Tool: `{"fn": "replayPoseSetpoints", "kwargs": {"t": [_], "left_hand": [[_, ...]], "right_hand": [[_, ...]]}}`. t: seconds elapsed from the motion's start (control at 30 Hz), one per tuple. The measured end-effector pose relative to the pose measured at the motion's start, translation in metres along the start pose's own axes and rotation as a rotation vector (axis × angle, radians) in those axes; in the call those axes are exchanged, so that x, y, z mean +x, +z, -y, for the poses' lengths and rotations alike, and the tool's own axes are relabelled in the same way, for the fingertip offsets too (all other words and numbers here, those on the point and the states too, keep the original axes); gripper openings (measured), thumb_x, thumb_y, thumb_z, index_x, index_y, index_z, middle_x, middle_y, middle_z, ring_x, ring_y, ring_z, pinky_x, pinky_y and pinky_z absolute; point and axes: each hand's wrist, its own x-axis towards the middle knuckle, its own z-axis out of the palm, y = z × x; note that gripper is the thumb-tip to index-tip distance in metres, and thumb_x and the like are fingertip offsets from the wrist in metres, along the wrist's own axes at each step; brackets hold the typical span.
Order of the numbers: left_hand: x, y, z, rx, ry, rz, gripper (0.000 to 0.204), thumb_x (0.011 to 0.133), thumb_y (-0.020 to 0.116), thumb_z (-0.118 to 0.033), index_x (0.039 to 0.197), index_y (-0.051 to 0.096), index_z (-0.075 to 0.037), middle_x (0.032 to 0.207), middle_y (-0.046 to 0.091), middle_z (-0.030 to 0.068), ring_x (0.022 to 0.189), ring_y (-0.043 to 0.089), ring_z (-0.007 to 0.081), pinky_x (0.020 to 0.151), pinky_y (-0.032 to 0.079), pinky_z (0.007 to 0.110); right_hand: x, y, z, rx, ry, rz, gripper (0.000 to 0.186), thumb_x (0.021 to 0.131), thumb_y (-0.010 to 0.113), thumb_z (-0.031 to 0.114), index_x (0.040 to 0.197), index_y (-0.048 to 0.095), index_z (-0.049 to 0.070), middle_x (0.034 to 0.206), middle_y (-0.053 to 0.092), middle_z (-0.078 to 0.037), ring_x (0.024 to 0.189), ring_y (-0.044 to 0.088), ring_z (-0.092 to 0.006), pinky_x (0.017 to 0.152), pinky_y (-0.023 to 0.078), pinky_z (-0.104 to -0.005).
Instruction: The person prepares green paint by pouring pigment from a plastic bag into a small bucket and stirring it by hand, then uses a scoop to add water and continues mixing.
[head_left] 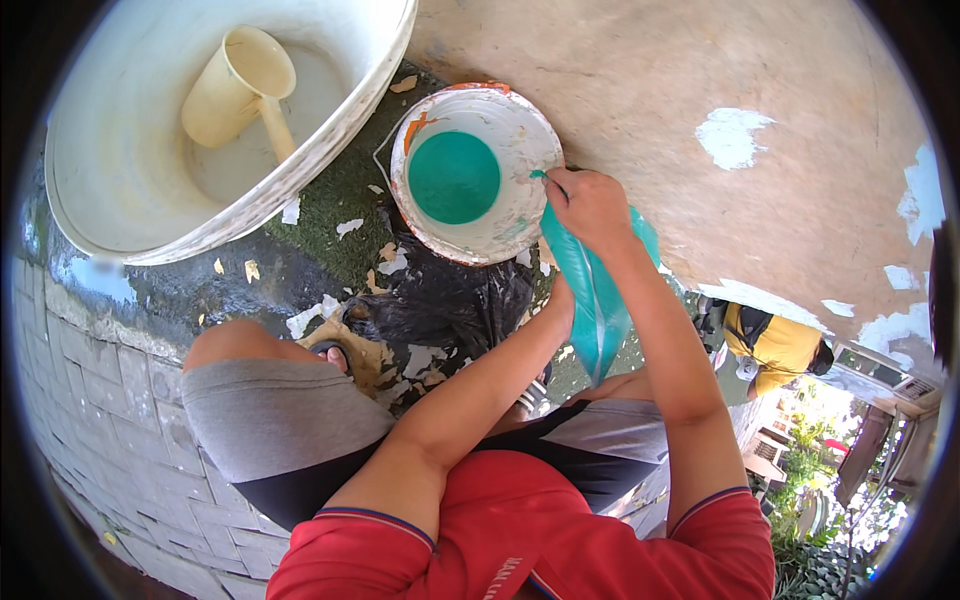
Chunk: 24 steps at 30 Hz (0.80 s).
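Observation:
My right hand (590, 205) is closed on the gathered top of a green plastic bag (597, 325), right beside the rim of a paint bucket (525, 135). The bag hangs down below that hand toward my right knee, green-tinted and creased. Behind the bag, my left hand (562, 295) comes up against its near side; its fingers are hidden. Green paint (453, 178) covers the bottom of the white bucket, whose rim has orange smears. A small green smear (538, 174) shows at the bag's top, by the bucket rim.
A big white tub (120, 130) at the upper left holds a cream dipper (225, 95). Black plastic (450, 300) and paint flakes lie below the bucket. A peeling wall (640, 80) rises at the upper right. Another person in yellow (780, 340) bends at the far right.

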Motion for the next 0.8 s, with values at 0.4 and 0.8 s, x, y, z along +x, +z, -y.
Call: {"fn": "replayPoseSetpoints", "kwargs": {"t": [0.4,0.8], "left_hand": [[0.006,0.003,0.008,-0.075,-0.018,0.103,0.042,0.102,0.047,-0.046,0.111,0.064,-0.010,0.104,0.070,0.0084,0.094,0.069,0.0228,0.081,0.057,0.041],[-0.002,0.009,0.001,-0.070,0.015,0.152,0.039,0.105,0.043,-0.041,0.124,0.059,-0.011,0.111,0.069,0.0066,0.097,0.069,0.0212,0.081,0.058,0.037]], "right_hand": [[0.003,-0.001,0.004,-0.012,-0.054,-0.003,0.018,0.090,0.058,0.022,0.084,0.068,0.009,0.071,0.067,-0.018,0.068,0.066,-0.0372,0.064,0.052,-0.0513],[0.002,-0.005,0.007,-0.007,0.010,0.056,0.018,0.091,0.061,0.024,0.096,0.073,0.010,0.077,0.068,-0.016,0.074,0.066,-0.0358,0.066,0.052,-0.0485]]}}
